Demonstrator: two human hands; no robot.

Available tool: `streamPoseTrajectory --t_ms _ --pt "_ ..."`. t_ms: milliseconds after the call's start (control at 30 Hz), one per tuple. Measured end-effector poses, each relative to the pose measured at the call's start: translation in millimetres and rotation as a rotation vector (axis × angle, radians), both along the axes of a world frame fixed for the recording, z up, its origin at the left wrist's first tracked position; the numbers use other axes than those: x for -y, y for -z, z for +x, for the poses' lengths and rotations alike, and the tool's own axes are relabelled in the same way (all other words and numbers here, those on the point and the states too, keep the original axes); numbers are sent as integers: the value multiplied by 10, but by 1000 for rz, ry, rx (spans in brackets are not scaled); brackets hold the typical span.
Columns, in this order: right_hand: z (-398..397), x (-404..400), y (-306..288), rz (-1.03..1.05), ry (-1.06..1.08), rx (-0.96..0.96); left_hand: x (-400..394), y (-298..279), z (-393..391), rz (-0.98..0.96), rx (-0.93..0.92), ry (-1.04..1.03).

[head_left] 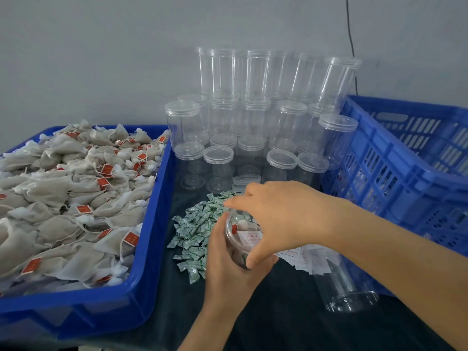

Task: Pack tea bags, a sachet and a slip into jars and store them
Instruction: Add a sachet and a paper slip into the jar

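- Dark surface carries everything, grey wall behind.
- Blue tray on the left, heaped with tea bags: beige pouches with strings and red tags.
- Blue slatted crate on the right, tilted, its rim near the right forearm.
- Stack of empty clear jars at the back between tray and crate, most with lids on, upper row standing on the lower rows.
- One empty clear jar lies on its side on the surface just under the right forearm, no lid seen on it.
- Pile of green-and-white sachets on the surface just right of the tray, in front of the jars.
- Pile of white slips on the surface, partly hidden by the right wrist.
- Filled jar held above the surface over the sachets, tipped toward the camera, mouth open; tea bags and a white slip with red print show inside.
- Left hand grips the filled jar from below, fingers curled round its body.
- Right hand sits over the jar's mouth, thumb down the near side on the rim, fingers reaching across the top; fingers look loosely bent, whether they pinch anything cannot be told.
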State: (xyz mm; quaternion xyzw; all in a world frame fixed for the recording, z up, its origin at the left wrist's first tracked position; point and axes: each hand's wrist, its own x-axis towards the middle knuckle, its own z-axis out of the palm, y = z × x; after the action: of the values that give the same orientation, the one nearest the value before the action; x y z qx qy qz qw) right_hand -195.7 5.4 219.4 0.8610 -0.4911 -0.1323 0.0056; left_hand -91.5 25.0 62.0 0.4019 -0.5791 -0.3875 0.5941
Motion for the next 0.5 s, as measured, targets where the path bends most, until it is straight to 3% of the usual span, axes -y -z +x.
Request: streamPoseTrajectory --t_ms 267,400,500 --pt "-13 -22 -123 -14 -1 29 49 24 -50 -14 -3 32" --pt "-204 -37 -508 -20 52 42 146 -20 -135 -76 86 15" --pt "-444 -71 -957 -52 144 161 220 -24 -214 -81 161 6"
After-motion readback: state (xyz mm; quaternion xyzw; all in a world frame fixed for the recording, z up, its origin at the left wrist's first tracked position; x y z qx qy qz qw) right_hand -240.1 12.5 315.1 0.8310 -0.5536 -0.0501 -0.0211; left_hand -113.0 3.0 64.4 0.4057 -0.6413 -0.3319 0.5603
